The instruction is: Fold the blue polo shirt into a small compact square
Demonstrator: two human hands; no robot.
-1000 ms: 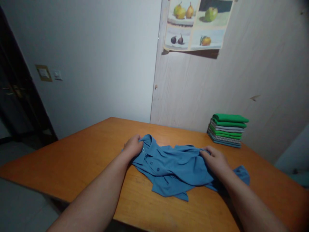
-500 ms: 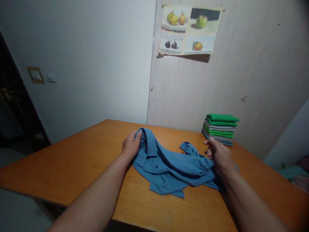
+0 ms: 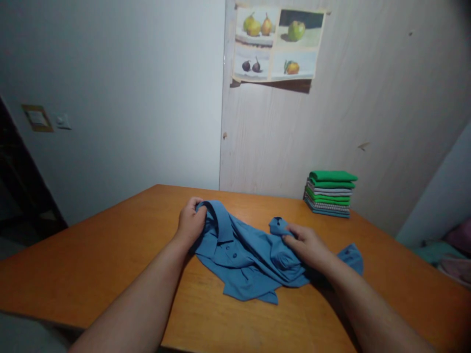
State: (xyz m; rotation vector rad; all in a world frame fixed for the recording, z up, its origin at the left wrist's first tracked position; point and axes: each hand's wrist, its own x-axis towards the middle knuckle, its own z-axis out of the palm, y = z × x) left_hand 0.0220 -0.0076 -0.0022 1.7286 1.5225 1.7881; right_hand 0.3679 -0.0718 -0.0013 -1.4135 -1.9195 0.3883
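Observation:
A blue collared shirt [image 3: 253, 260] with dark buttons lies crumpled on the wooden table. My left hand [image 3: 192, 218] is closed around its collar at the left end, lifting that part off the tabletop. Across the shirt, my right hand [image 3: 303, 242] pinches a sleeve just behind a cuff [image 3: 278, 225], with the fingers on the far side and the thumb nearer me. Another blue end of the shirt [image 3: 351, 257] sticks out beyond my right forearm.
A stack of folded green, grey and checked clothes [image 3: 329, 193] stands at the table's back right. The orange-brown table [image 3: 110, 255] reaches the wall behind, where a fruit picture [image 3: 277, 44] hangs. Fabrics [image 3: 452, 264] lie off the table at the far right.
My right hand has moved left and closed on the sleeve near the cuff, where before it hovered over the shirt's right end. My left hand still grips the collar.

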